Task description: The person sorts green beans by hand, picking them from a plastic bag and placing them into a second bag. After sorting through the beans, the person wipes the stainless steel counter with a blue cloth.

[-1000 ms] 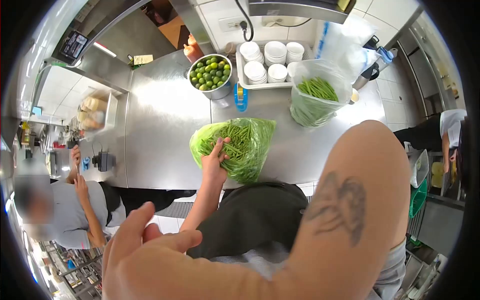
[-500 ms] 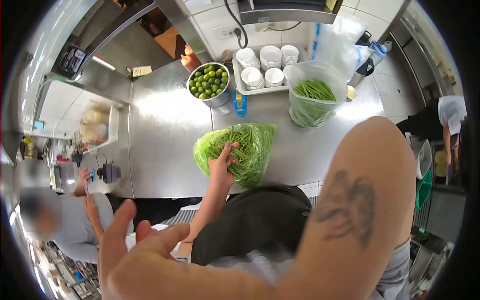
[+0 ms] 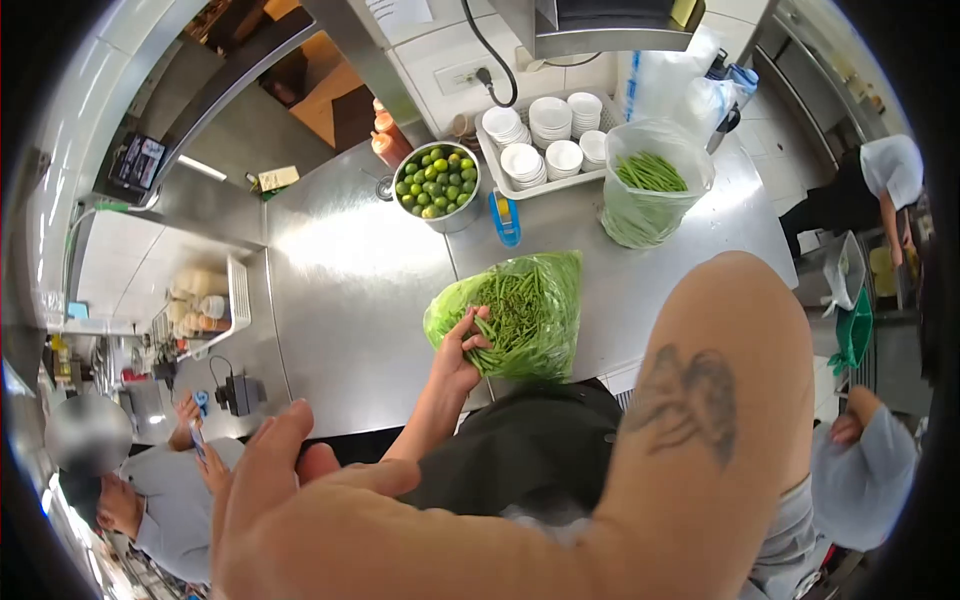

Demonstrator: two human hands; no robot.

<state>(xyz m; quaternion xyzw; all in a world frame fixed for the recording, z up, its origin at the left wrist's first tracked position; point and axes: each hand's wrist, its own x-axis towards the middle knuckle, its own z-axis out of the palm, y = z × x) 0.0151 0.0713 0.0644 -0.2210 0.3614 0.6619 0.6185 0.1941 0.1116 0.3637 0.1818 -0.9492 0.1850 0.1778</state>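
A clear plastic bag (image 3: 560, 300) lies on the steel counter with a heap of cut green beans (image 3: 525, 305) in it. At the bag's near left edge is my left hand (image 3: 462, 355), its fingers curled around a few of the beans. My right arm, tattooed on the upper part, bends across close to the camera. At lower left my right hand (image 3: 300, 510) hangs in the air with its fingers apart and nothing visible in it. Farther right stands a second plastic bag (image 3: 645, 222) of long green beans (image 3: 650, 172).
Behind the bag are a metal pot (image 3: 445, 220) of limes, a blue tape dispenser (image 3: 505, 220) and a white tray (image 3: 560, 188) of stacked small cups. Sauce bottles (image 3: 388, 145) stand by the wall. One person (image 3: 175, 500) is at left; others are at right.
My left hand has drawn back from the middle of the beans to the bag's near left edge. The view has shifted, and another person shows at lower right.
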